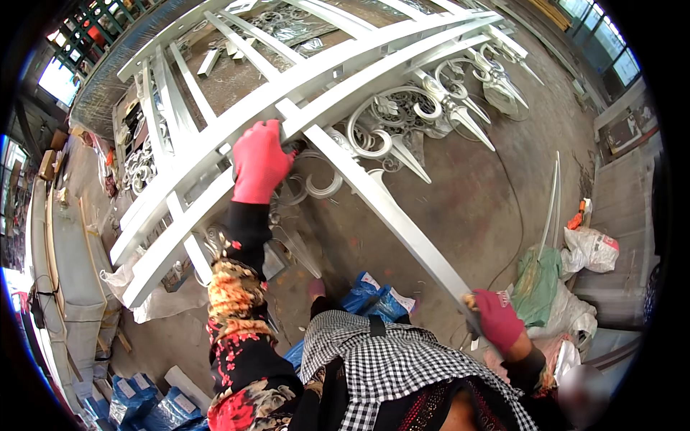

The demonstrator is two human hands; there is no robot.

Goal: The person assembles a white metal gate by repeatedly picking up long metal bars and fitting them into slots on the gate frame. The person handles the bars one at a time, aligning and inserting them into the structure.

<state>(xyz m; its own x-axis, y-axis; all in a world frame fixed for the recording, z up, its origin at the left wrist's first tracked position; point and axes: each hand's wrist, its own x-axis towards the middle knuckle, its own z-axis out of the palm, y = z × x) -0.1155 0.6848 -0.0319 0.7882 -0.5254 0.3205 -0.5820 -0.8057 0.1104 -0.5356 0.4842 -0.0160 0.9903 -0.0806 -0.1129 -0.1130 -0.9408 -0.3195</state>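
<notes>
A white metal fence frame (345, 70) with long parallel rails and cross bars spreads in front of me. My left hand (260, 161), in a pink-red glove, curls its fingers over the nearer rail close to a cross bar. A square white metal bar (399, 221) slants from that rail down toward my right side. Around its near end closes my right hand (497, 320), also gloved. Whether the bar's far end sits in the rail cannot be made out. White scroll ornaments with pointed tips (420, 118) lie beyond the bar, partly beneath the rails.
A green sack (537, 284) and a white sack (593, 248) stand at right, with thin white rods leaning there. Blue wrapped packages (377, 298) lie by my feet, more (147, 399) at lower left. Long wrapped panels (79, 287) line the left. A dark cable (519, 208) crosses the floor.
</notes>
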